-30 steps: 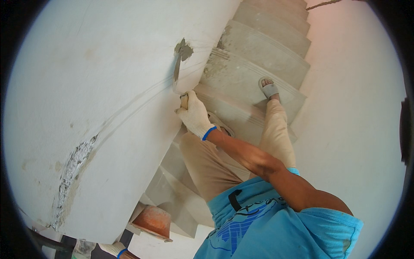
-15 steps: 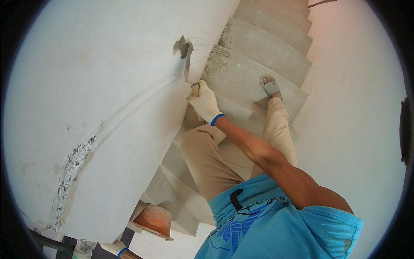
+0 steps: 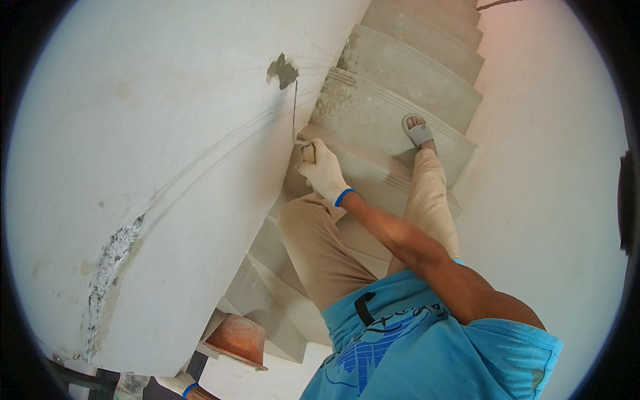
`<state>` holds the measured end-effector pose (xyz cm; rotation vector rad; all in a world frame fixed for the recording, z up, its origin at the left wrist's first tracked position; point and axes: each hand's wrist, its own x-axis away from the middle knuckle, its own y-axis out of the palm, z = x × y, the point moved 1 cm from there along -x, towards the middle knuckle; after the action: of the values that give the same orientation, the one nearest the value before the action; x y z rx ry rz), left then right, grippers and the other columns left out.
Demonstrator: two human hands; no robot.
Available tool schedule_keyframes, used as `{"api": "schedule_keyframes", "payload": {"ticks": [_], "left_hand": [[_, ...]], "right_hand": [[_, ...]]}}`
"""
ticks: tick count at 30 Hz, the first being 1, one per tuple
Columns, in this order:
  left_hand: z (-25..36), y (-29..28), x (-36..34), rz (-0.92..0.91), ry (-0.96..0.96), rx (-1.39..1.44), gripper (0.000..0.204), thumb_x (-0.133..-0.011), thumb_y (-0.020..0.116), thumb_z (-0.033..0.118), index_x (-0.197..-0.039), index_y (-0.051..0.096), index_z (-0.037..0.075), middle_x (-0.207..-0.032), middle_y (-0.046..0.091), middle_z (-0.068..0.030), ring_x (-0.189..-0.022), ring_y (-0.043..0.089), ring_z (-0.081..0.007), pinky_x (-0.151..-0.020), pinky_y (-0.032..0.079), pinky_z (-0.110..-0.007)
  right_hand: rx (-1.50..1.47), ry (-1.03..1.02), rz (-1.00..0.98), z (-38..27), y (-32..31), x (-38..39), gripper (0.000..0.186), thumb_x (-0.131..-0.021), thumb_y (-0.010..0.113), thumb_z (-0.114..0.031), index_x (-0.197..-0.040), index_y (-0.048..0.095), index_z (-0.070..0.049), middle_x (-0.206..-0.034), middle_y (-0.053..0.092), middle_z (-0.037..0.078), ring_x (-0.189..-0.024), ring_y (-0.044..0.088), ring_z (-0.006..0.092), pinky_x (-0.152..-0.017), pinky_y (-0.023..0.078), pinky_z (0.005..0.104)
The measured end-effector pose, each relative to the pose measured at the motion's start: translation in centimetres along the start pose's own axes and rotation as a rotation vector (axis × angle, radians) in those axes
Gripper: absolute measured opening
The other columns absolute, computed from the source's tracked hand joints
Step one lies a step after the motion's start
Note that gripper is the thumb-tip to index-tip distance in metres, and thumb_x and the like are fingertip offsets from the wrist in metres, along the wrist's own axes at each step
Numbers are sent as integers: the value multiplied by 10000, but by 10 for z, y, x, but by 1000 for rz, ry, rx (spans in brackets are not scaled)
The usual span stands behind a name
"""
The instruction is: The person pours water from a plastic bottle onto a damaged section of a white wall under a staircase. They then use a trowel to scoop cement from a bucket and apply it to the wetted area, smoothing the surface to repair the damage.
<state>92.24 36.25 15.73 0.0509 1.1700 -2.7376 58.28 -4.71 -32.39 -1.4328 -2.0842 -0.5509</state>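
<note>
In a white knit glove with a blue cuff, my right hand [image 3: 325,172] is wrapped round the handle of a trowel [image 3: 295,113]. The thin blade shows almost edge-on and points up along the white wall [image 3: 200,120]. Its tip is just below a grey mortar patch [image 3: 283,71]; whether it touches the wall I cannot tell. At the lower left, my left hand [image 3: 175,383], gloved too, is at the wall's lower end, with its fingers mostly hidden. A rough, chipped groove [image 3: 115,267] runs down the wall above it.
Concrete stairs [image 3: 407,80] climb beside the wall, with mortar stains near its edge. My sandalled foot [image 3: 418,132] stands on one step. An orange, mortar-smeared bucket [image 3: 238,339] is low on the left. Another white wall [image 3: 547,167] borders the stairs on the right.
My right hand has moved slightly right and down, drawing the trowel off the mortar patch. The blade has turned to a narrower edge. My left hand has hardly moved.
</note>
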Motion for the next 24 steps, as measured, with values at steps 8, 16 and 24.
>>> {"api": "schedule_keyframes", "payload": {"ticks": [8,16,24], "left_hand": [[-5,-11,-17,-39,38,-73,554,-1052,519,442,-1401,576,15,-1342,652,-168,-1185,656,-345,-960,563,-514],[-14,-22,-7,4,140,-69,548,-1055,522,424,-1399,574,0,-1358,645,-154,-1214,632,-311,-1021,523,-483],[-10,-18,-17,-62,114,-40,547,-1039,541,429,-1387,589,9,-1349,649,-156,-1199,640,-323,-1004,532,-497]], "right_hand": [[-124,51,-34,-10,6,-20,366,-851,716,-105,-1140,523,11,-939,612,136,-669,639,205,-510,554,369],[-140,22,-98,-14,19,-12,337,-858,671,-61,-1158,534,5,-916,606,113,-657,620,184,-506,542,344],[-181,-1,-181,-32,8,13,381,-836,704,-65,-1187,571,4,-961,672,155,-861,666,253,-776,529,368]]}}
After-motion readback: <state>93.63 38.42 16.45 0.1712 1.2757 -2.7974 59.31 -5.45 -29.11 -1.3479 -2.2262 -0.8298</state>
